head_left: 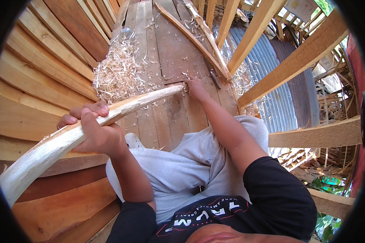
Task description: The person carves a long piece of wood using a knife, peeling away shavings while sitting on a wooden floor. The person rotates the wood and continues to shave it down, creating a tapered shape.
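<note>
A long, curved wooden pole, pale and peeled, runs from the lower left up to the middle of the view. My left hand is closed around it partway along, fingers over the top. At the pole's far, thinner end my right hand is closed and held low over the floorboards. Its fingers are bent beside the tip, and what they hold, if anything, is hidden. Just right of that hand, a dark, slim rod-like thing lies on the boards.
Curled wood shavings are heaped at the left against stacked planks. Two long wood strips lie on the plank floor ahead. Wooden rails stand at the right, with corrugated metal sheets beyond. My legs are folded below.
</note>
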The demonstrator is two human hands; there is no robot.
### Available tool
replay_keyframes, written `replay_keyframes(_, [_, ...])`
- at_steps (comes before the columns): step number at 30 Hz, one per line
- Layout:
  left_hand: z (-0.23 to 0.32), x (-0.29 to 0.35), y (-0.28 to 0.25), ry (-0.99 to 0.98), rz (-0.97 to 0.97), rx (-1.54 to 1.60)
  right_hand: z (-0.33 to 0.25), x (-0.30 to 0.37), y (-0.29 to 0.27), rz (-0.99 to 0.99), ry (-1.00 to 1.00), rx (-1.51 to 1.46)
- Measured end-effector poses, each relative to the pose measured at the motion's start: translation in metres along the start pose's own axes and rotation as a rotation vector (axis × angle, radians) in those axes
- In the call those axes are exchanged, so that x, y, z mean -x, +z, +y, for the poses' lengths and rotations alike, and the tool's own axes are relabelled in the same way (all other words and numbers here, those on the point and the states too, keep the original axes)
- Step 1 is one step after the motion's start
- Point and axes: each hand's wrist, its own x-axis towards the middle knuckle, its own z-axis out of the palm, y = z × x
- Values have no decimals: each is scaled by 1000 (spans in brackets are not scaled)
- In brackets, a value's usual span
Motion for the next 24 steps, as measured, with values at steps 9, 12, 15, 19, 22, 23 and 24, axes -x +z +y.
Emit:
replay_keyframes(9, [32,-14,-6,-48,-42,-41,-32,12,-7,227,314,-542])
replay_keyframes(12, [39,-16,-7,-89,-52,-1,-8,-1,-12,464,545,-873])
replay_keyframes(15, [43,-19,-11,-103,-92,9,15,-10,-22,598,854,-1062])
replay_keyframes(19, [49,-23,-14,-83,-89,-54,-27,-30,-71,667,1096,-1172])
replay_keyframes(22, [47,-21,-8,-123,-79,-41,-74,-48,-88,573,747,-1109])
replay_keyframes(23, [47,-21,-8,-126,-77,-29,-89,-48,-93,168,417,-1336])
replay_keyframes(24, [49,-26,-13,-119,-86,-60,-115,-43,-103,-260,63,-1512])
